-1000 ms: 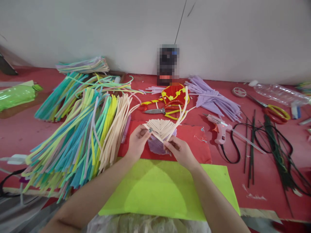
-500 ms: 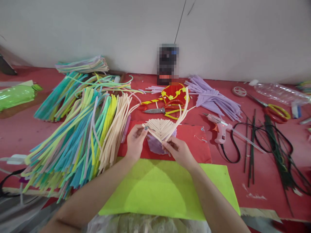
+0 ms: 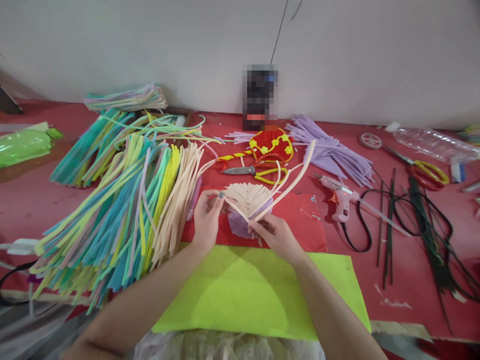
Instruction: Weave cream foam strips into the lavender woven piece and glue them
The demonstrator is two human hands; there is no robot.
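A leaf-like piece of cream pipe cleaners (image 3: 247,196), laid in nested V rows, lies between my two hands over a purple piece (image 3: 240,226). My left hand (image 3: 207,212) pinches the left edge of the cream rows between thumb and fingers. At the lower tip of the V, my right hand (image 3: 275,232) is closed on the outermost cream pipe cleaner. That strand's loose end (image 3: 305,162) sticks up to the right, and two shorter cream ends curl beside it. Underneath is a red sheet (image 3: 300,220), with a lime green sheet (image 3: 243,290) nearer to me.
Bundles of coloured pipe cleaners (image 3: 108,220) cover the left. Behind my hands lie yellow-handled scissors (image 3: 240,171) and a red-and-yellow ornament (image 3: 272,145). Purple pipe cleaners (image 3: 333,150), a pink glue gun (image 3: 340,200) with its cord, red-yellow scissors (image 3: 427,172) and dark green stems (image 3: 423,230) lie right.
The long loose cream end has swung outward to the right and lower. Both hands keep almost the same places and grip.
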